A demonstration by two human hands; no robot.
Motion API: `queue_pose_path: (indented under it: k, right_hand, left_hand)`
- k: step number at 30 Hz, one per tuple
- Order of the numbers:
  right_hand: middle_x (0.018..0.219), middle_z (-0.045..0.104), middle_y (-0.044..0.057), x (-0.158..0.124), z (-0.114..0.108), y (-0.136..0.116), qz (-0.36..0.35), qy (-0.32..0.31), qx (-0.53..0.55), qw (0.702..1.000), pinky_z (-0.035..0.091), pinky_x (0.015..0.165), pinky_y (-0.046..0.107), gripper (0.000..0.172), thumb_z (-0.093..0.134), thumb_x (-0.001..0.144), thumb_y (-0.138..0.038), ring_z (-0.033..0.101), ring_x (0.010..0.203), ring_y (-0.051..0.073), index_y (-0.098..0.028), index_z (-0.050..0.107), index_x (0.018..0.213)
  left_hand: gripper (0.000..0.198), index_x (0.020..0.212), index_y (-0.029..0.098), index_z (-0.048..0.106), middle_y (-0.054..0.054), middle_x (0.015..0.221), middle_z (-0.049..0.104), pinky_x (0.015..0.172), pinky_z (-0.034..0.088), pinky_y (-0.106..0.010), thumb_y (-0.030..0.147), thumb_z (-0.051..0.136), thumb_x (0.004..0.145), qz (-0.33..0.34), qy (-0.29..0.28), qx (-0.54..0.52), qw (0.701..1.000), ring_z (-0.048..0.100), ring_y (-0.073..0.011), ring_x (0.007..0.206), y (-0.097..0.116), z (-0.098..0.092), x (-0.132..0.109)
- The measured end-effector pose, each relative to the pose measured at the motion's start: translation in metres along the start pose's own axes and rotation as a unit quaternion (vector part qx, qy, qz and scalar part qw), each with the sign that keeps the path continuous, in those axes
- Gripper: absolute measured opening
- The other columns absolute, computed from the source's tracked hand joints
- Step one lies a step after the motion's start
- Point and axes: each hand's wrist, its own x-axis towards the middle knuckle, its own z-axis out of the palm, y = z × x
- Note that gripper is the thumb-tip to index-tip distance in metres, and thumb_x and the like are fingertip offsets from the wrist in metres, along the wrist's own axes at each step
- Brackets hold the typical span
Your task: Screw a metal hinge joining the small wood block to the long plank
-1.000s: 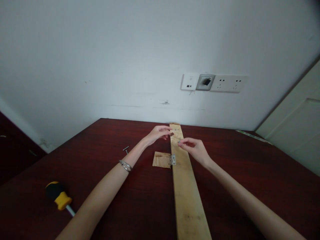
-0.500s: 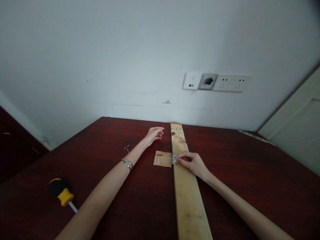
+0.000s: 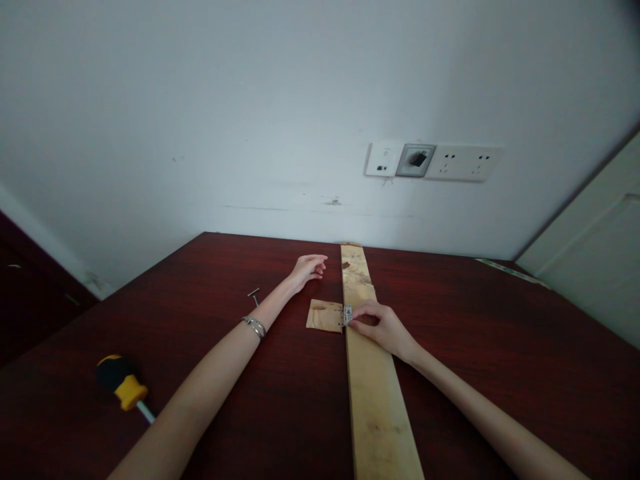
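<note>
A long pale wooden board [image 3: 377, 393] runs from the near edge back to the wall. Against its left side lies a small wooden piece [image 3: 324, 316] with dark holes along one edge. My right hand [image 3: 383, 328] pinches a small silver metal latch [image 3: 348, 315] between thumb and fingertips, on the board right by that joint. Its exact kind is hard to make out. My left hand [image 3: 307, 272] hovers above the table to the left of the board, holding nothing, its fingers loosely bent and apart. A metal bracelet circles the left wrist.
A screwdriver [image 3: 123, 383] with a black and yellow handle lies at the near left, its tip hidden by my left forearm. Two screws [image 3: 254, 293] lie beside that forearm on the dark red table [image 3: 280, 413]. Wall sockets [image 3: 465, 163] sit above the table's back edge.
The metal latch has shifted slightly left in my right hand's pinch, toward the small wooden piece. My left hand has stayed almost still.
</note>
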Motion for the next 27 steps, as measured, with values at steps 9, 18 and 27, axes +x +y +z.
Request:
queue_pose_path:
  k: [9, 18, 27]
  right_hand:
    - [0.085, 0.065, 0.002, 0.000, -0.006, -0.001, 0.016, 0.009, -0.003, 1.000, 0.043, 0.070, 0.029, 0.016, 0.068, 0.072, -0.026, 0.056, 0.075, 0.016, -0.021, 0.067, 0.088]
    - [0.079, 0.062, 0.002, -0.001, -0.013, -0.002, 0.080, 0.029, 0.097, 0.992, 0.039, 0.066, 0.029, 0.016, 0.059, 0.073, -0.027, 0.052, 0.070, 0.016, -0.019, 0.068, 0.083]
    - [0.075, 0.063, 0.002, -0.001, -0.012, -0.001, 0.067, 0.028, 0.081, 0.994, 0.043, 0.064, 0.029, 0.016, 0.061, 0.074, -0.031, 0.054, 0.068, 0.016, -0.018, 0.067, 0.081]
  left_hand:
    - [0.021, 0.095, 0.011, 0.066, -0.001, 0.066, 0.059, 0.050, 0.046, -0.020, 0.017, 0.060, 0.075, -0.005, 0.004, -0.001, 1.000, 0.054, -0.0075, 0.052, 0.002, 0.003, -0.002]
    - [0.022, 0.095, 0.010, 0.066, -0.001, 0.069, 0.059, 0.054, 0.047, -0.021, 0.014, 0.058, 0.075, 0.064, -0.006, -0.031, 0.997, 0.054, -0.0073, 0.055, 0.046, 0.014, -0.010]
    - [0.020, 0.095, 0.010, 0.065, -0.001, 0.067, 0.058, 0.055, 0.046, -0.022, 0.012, 0.059, 0.077, 0.091, -0.018, 0.039, 0.995, 0.053, -0.0081, 0.056, 0.104, 0.010, -0.022]
